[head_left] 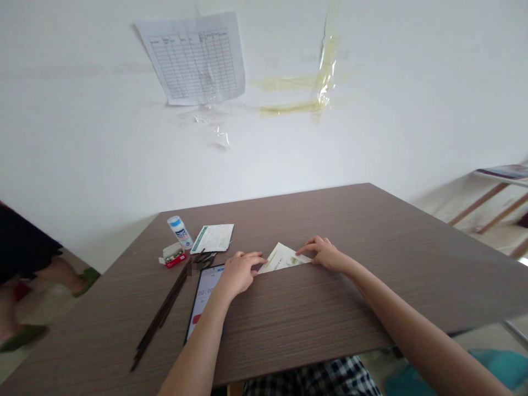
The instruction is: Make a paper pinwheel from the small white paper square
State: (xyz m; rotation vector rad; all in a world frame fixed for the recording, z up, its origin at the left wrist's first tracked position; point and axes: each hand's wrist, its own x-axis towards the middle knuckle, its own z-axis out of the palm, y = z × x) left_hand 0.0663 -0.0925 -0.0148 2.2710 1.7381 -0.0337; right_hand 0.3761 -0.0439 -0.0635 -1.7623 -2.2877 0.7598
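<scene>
A sheet of paper (280, 259) with printed marks lies on the table, folded into a triangle with its point away from me. My left hand (242, 272) holds its left corner, the thumb near the front edge and the fingers reaching over the corner. At the opposite corner my right hand (324, 254) has its bent fingers on the paper, gripping it. Partly under my left forearm is a phone (203, 297) showing a timer on its screen.
Left of the phone lie thin dark sticks (163, 311). Behind them are a small red box (174, 257), a white-and-blue glue bottle (180, 231) and a flat printed packet (213, 237). Scissors (206, 258) lie near the phone's top. A wall (289, 154) bounds the table's far side; a person's legs (53, 275) show at left.
</scene>
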